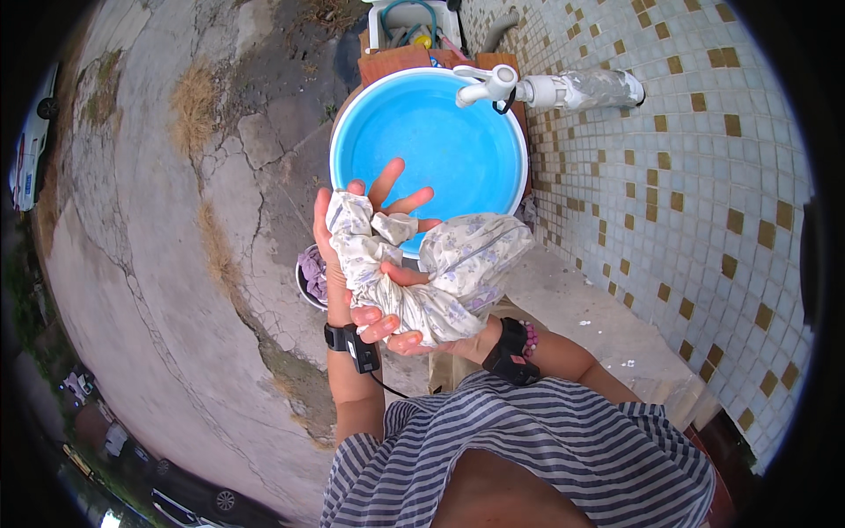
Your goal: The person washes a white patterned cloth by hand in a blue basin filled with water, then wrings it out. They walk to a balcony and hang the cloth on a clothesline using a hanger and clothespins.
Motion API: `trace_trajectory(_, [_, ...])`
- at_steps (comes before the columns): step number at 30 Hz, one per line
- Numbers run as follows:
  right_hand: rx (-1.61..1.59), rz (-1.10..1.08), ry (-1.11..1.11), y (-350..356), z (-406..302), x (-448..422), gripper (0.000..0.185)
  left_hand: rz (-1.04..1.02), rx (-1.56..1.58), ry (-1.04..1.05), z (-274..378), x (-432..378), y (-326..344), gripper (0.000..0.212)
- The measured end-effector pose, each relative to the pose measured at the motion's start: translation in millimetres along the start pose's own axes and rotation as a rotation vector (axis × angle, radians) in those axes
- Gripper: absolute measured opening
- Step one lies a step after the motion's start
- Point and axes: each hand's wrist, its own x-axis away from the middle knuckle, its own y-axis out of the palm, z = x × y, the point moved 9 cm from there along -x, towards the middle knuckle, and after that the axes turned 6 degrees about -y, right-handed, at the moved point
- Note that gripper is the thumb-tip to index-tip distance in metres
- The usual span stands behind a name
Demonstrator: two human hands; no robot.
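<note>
A damp-looking, crumpled white cloth with purple floral print (pixel 472 264) is bunched between my hands, in front of a round blue basin (pixel 422 152) with a white rim. My left hand (pixel 337 231) bears one bunched end in its upturned palm, its fingers spread toward the basin. Lower down, my right hand (pixel 386 330) grips the gathered middle of the cloth, thumb on top and fingers curled around it. A loose, puffed-out part bulges to the right, over the basin's near rim. The basin appears to hold clear water.
A white plastic tap (pixel 492 86) juts from the tiled wall (pixel 660 165) over the basin's right rim. A small tub (pixel 302 290) with purple cloth (pixel 313 270) sits at lower left. Beyond the basin stands a white box (pixel 449 26) with a hose. Cracked concrete (pixel 152 231) spreads left.
</note>
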Motion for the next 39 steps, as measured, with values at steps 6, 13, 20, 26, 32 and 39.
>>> trace_trajectory(6, [0.069,0.004,-0.076,10.0,3.5,5.7,0.049,-0.228,0.037,0.1,-4.0,18.9,17.2,0.042])
trace_trajectory(13, [0.514,0.071,0.051,-1.5,-11.9,18.3,0.048,-0.138,-0.475,-0.085,1.2,16.9,25.3,0.058])
trace_trajectory(20, [1.055,0.511,-0.078,-34.7,-92.4,64.8,0.047,0.26,-0.686,-0.112,4.5,6.6,-13.3,0.059])
trace_trajectory(26, [1.403,0.727,-0.176,-54.9,-138.1,73.6,0.045,0.399,-0.993,-0.04,5.6,-4.0,-44.3,0.06])
trace_trajectory(32, [1.85,0.794,-0.231,-64.9,-169.6,51.2,0.044,0.535,-1.033,0.069,6.2,-29.5,-66.2,0.055])
trace_trajectory(39, [2.111,0.846,-0.206,-57.4,-206.1,53.0,0.042,0.571,-0.839,0.013,5.7,-33.4,-105.9,0.047])
